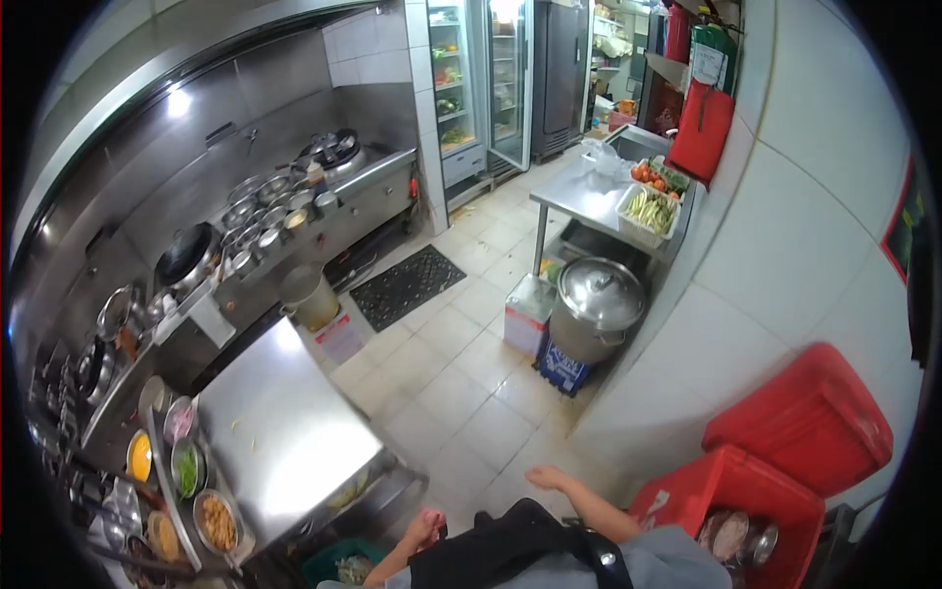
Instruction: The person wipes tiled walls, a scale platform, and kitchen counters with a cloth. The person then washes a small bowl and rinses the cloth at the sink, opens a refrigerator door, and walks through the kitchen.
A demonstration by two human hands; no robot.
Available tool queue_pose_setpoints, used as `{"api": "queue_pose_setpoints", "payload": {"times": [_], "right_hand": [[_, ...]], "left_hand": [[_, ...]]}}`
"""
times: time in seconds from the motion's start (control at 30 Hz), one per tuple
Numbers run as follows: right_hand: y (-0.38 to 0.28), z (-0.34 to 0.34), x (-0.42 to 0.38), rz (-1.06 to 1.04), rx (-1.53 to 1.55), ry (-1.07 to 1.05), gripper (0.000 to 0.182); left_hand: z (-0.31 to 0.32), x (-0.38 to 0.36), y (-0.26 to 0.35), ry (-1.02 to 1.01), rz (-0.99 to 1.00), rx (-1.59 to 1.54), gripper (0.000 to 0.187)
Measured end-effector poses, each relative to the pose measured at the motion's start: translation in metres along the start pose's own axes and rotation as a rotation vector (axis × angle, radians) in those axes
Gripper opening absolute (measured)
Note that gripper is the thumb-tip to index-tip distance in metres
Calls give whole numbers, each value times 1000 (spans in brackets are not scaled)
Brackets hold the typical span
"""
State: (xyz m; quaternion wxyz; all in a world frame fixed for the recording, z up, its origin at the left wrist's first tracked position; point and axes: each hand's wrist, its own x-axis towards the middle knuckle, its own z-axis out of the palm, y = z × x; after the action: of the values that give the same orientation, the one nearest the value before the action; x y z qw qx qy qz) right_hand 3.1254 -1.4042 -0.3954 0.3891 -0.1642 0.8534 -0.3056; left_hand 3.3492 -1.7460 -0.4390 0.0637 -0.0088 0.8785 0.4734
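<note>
My left hand (pixel 424 528) is low in front of my body, close to the corner of the steel worktable. Its fingers are closed around something small and pinkish that I cannot make out. My right hand (pixel 546 478) is held out over the tiled floor with its fingers curled in, and no object shows in it. A dark apron (pixel 491 552) covers my front. Beside my left hand stands the steel worktable (pixel 285 422), with a few green scraps on its top. Below it sits a dark green bin (pixel 319 562) with scraps inside.
Bowls of cut food (pixel 217 520) line the worktable's left side. Along the left wall runs a stove with pans (pixel 186 253). A black mat (pixel 407 286) lies on the floor. To the right are a lidded pot (pixel 597 306), a steel table (pixel 579 199) and a red bin (pixel 741 473).
</note>
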Motion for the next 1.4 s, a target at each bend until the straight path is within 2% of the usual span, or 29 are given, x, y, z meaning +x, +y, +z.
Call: {"api": "queue_pose_setpoints", "payload": {"times": [0.03, 0.1, 0.17, 0.2, 0.23, 0.3, 0.4, 0.43, 0.5, 0.57, 0.63, 0.7, 0.73, 0.77, 0.8, 0.87, 0.9, 0.93, 1.0, 1.03, 1.07, 1.13, 1.2, 1.3, 1.33, 1.37, 1.4], "right_hand": [[41, -2, 13, 18, 194, -38, 45], [51, -32, -4, 281, 588, -59, 42], [44, -74, -1, 323, 663, -48, 43], [38, -98, 5, 374, 723, -52, 44], [30, -117, 19, 384, 727, -59, 44], [-2, -167, 64, 296, 749, -94, 53], [-61, -231, 158, 169, 878, -285, 70], [-78, -248, 198, 133, 904, -382, 76], [-133, -279, 256, 257, 1202, -550, 80], [-190, -311, 301, 292, 1248, -706, 80], [-197, -305, 391, 228, 1283, -764, 76], [-209, -316, 446, 170, 1325, -825, 71], [-227, -334, 462, 161, 1421, -691, 63], [-248, -353, 481, 135, 1518, -544, 55], [-256, -372, 505, 122, 1533, -525, 55], [-247, -411, 535, 138, 1443, -315, 44], [-230, -426, 562, 122, 1515, -354, 44], [-223, -445, 573, 129, 1529, -331, 44], [-211, -492, 596, 168, 1307, -48, 46], [-205, -513, 603, 178, 1322, -32, 46], [-198, -530, 608, 181, 1200, 77, 45], [-189, -566, 628, 179, 944, 286, 45], [-177, -594, 661, 198, 949, 272, 45], [-179, -641, 714, 209, 985, 287, 46], [-193, -662, 731, 211, 1042, 325, 47], [-235, -711, 729, 296, 897, 292, 47], [-245, -741, 756, 286, 897, 294, 47]], "left_hand": [[-3, 48, 4, 7, 34, -85, 45], [-16, 140, 32, 28, -144, 25, 42], [-25, 232, 29, -49, 350, 428, 42], [-33, 265, 44, -57, 351, 427, 42], [-50, 299, 78, -16, 151, 180, 42], [-77, 352, 132, 40, -53, -66, 42], [-112, 420, 164, 105, -33, -66, 48], [-121, 442, 171, 116, -20, -174, 51], [-150, 480, 187, 110, -1, -241, 56], [-177, 516, 201, 110, -5, -379, 59], [-193, 555, 188, 53, -90, -596, 61], [-211, 596, 168, 77, -33, -545, 59], [-222, 612, 159, 91, 33, -483, 57], [-245, 635, 166, 41, -9, -550, 56], [-268, 657, 174, -7, -55, -615, 56], [-294, 709, 159, -141, 127, -212, 47], [-311, 741, 162, -171, 105, -206, 37], [-334, 778, 179, -194, 112, -213, 37], [-390, 849, 248, -257, 197, -260, 33], [-420, 882, 292, -255, 352, -343, 33], [-448, 908, 333, -252, 499, -426, 34], [-493, 945, 389, -374, 756, -748, 40], [-516, 978, 443, -552, 1079, -1095, 43], [-543, 1023, 479, -566, 1167, -1209, 41], [-549, 1045, 489, -610, 1187, -1224, 41], [-554, 1067, 495, -655, 1198, -1238, 41], [-558, 1091, 500, -658, 1204, -1228, 41]]}}
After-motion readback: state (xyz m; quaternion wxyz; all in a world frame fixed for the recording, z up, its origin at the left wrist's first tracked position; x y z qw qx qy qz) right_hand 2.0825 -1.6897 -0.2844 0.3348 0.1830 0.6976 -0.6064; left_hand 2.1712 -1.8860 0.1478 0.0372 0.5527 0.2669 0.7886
